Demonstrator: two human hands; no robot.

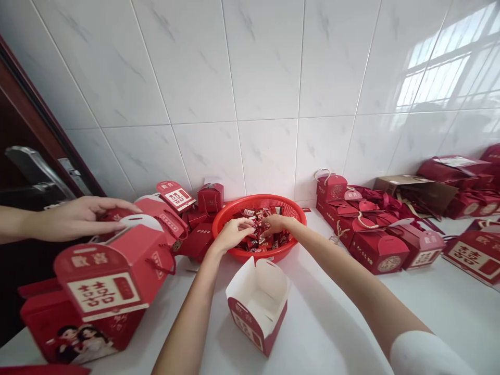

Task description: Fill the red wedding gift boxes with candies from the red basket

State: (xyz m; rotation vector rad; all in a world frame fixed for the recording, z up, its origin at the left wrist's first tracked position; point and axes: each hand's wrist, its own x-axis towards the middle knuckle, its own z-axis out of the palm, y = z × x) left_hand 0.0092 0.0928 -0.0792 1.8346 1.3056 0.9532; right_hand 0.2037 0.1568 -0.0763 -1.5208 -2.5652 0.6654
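Note:
A red plastic basket (pixel 221 219) with a perforated rim holds many small wrapped candies (pixel 255 242). My left hand (pixel 235 233) is over its left side, fingers bent with a gap to the thumb; no held thing shows. From the right, my right hand (pixel 274 224) reaches into the candies with curled fingers; its fingertips are partly hidden, so what they grip is unclear. In front of the basket, between my forearms, an open red gift box (pixel 258 307) with a white inside stands upright. No candy is visible inside it.
Another person's hand (pixel 91 216) rests at stacked red gift boxes (pixel 113 265) on the left. More boxes (pixel 211 198) stand behind them. Closed red boxes (pixel 380 250) and a brown carton (pixel 414 190) line the right. A tiled wall (pixel 269 156) bounds the white table (pixel 332 323).

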